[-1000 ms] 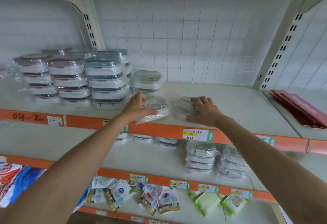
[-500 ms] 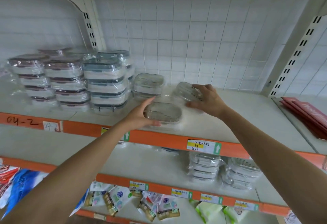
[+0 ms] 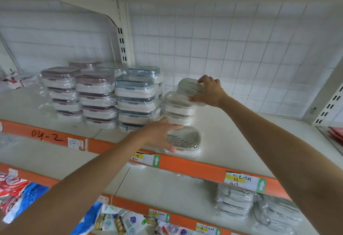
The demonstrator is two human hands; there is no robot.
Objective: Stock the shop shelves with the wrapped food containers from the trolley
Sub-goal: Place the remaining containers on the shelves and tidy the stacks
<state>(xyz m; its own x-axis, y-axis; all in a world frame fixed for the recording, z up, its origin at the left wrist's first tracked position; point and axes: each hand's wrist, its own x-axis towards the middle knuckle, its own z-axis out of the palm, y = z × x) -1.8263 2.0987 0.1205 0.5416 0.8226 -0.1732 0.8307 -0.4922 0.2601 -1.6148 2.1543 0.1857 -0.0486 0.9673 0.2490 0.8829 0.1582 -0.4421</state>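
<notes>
On the upper shelf (image 3: 232, 142), a white board with an orange front strip, the left hand (image 3: 159, 134) lies over a wrapped food container (image 3: 187, 142) that sits at the shelf's front edge. This container is a rounded rectangle with a white base and a clear, grey-green tinted lid, all under shiny film that puckers at the corners. The left fingers (image 3: 174, 128) stretch across the lid's near side and the thumb curls down the front rim, so the hand grips the container.

The right hand (image 3: 208, 91) holds a second container (image 3: 189, 86) of the same kind, tilted with its lid facing the camera, at the top of a short stack (image 3: 176, 110) of matching white-and-clear containers. The right fingers (image 3: 204, 80) hook over its far edge and the thumb presses the near edge. Whether it already rests on the stack is hard to tell.

Left of that stack stand taller piles of wrapped containers: blue-grey lids (image 3: 135, 101) beside it, then pink-brown lids (image 3: 94, 95) further left, each with a white base and glossy film. A handwritten label (image 3: 46, 137) reading 04-2 marks the orange strip. Price tags (image 3: 243, 181) with green arrows hang along it. On the lower shelf (image 3: 167, 184), more wrapped containers (image 3: 235, 201) sit at the right, and snack packets (image 3: 128, 221) lie on the level below.
</notes>
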